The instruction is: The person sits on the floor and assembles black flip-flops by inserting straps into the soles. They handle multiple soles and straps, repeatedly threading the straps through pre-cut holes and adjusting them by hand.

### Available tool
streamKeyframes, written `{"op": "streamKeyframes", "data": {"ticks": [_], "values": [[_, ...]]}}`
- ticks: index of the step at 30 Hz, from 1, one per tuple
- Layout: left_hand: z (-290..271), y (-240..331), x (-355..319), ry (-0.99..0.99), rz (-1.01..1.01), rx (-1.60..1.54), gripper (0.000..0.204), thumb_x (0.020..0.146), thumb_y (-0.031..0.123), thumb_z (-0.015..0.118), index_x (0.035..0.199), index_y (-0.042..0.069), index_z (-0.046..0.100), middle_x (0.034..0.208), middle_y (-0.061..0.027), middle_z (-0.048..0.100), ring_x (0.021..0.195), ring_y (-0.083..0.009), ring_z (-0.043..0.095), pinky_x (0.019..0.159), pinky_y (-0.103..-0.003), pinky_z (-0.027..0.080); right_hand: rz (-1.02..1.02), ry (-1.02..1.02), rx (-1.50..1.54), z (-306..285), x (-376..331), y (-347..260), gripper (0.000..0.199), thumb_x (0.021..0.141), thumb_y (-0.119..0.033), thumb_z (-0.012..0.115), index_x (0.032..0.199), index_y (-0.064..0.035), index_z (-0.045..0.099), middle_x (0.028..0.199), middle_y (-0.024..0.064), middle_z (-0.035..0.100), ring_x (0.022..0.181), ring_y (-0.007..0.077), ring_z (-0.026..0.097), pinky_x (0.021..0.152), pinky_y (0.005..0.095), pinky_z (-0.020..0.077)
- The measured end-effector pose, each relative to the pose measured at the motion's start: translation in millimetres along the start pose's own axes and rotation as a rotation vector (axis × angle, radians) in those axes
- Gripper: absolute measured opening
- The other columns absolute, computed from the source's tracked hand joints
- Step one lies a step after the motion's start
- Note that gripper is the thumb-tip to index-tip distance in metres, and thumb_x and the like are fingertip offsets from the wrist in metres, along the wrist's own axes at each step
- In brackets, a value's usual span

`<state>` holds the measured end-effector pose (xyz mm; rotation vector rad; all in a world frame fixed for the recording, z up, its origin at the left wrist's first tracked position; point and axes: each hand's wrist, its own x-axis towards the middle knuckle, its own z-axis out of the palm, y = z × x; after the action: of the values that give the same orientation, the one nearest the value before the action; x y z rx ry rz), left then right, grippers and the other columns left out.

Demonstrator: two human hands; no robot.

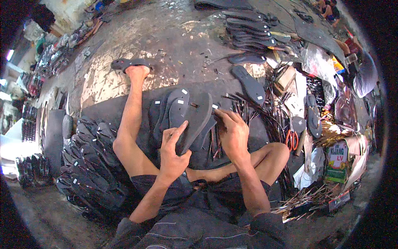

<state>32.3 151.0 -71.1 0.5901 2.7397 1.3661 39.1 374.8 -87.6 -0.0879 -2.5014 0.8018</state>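
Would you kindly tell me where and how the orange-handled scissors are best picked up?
I would take the scissors by their orange loops, the right hand coming from the person's own side: the loops lie uncovered just beyond the right knee, while the blades seem to point away from the person.

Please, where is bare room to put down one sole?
The floor between the left foot and the row of dark soles is mostly bare. Also a patch of dark mat between the left shin and the sandal pile. The right side is crowded with black strips and orange-handled scissors.
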Motion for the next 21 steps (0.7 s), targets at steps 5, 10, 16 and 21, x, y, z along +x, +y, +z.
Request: {"op": "streamKeyframes", "data": {"ticks": [5,10,16,21], "values": [[16,-5,11,0.256,-0.044,-0.026,0.058,0.095,-0.003,0.072,0.152,0.0,0.057,0.139,-0.0197,0.064,0.127,-0.0314,0.065,0.113,-0.044,0.053,0.303,-0.181,0.153,9,-7,2,0.022,0.097,-0.005,0.076,0.119,-0.004,0.08,0.119,0.0165,0.078,0.1,0.0365,0.075,0.084,0.0443,0.0591],[6,10,8,0.136,-0.247,-0.953,0.044,0.113,0.012,0.059,0.153,-0.005,0.052,0.145,-0.017,0.066,0.128,-0.0308,0.071,0.106,-0.046,0.062,-0.005,-0.012,0.018,-1,-18,-17,0.015,0.099,-0.01,0.08,0.108,0.0028,0.079,0.092,0.0117,0.079,0.078,0.031,0.076,0.076,0.0416,0.0601],[25,18,7,0.188,-0.301,-1.073,0.043,0.116,0.023,0.056,0.152,-0.002,0.057,0.147,-0.0149,0.067,0.131,-0.0207,0.064,0.116,-0.037,0.048,0.515,-0.061,0.858,4,-6,-53,0.016,0.103,-0.005,0.078,0.114,0.0056,0.074,0.098,0.0071,0.081,0.089,0.0105,0.075,0.083,0.0282,0.0618],[28,28,11,0.267,-0.273,-1.026,0.042,0.116,0.021,0.055,0.151,-0.002,0.058,0.146,-0.0131,0.067,0.131,-0.0199,0.063,0.114,-0.036,0.049,0.345,0.109,0.612,10,-11,-66,0.014,0.101,-0.001,0.077,0.114,0.0049,0.073,0.097,0.0094,0.082,0.084,0.0114,0.076,0.078,0.029,0.062]]}}
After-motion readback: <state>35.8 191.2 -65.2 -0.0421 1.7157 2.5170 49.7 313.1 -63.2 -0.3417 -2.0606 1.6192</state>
